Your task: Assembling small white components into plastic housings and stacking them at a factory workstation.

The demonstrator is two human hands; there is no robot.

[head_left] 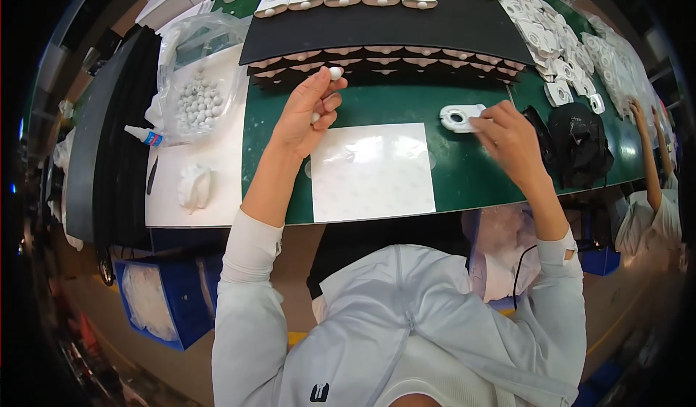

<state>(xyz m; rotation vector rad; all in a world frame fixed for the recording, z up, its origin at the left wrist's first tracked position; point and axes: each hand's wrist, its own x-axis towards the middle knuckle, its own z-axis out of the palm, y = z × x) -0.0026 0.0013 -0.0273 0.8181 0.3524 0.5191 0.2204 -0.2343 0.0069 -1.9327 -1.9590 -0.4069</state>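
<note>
We have the white, flat, plastic-looking part with a ringed oval opening (pixel 470 113) just above the green bench (pixel 391 101), right of centre; can't tell if its underside touches. Right hand (pixel 510 135) pinches its right end between thumb and fingers. Reads light and stiff, probably a bit slick; we'd grip by the edges at the solid end, clear of the ring.

Left hand (pixel 310 110) pinches a small, glossy white ball (pixel 336 73) between thumb and index finger; other fingers curl around a second white ball (pixel 315 118). We judge both light, hard, and prone to roll or squirt out; best held across the widest part, on opposite sides.

Between the hands, nearer us: a glossy white rectangular sheet (pixel 373 175). Beyond: a stack of black flat boards (pixel 384 34) with white parts on top and between layers.

Hard to make out: right fingertips and the part's gripped end, covered by the hand; the second ball, mostly hidden; parts between boards, only edges showing; far rows cut off by the frame.
</note>
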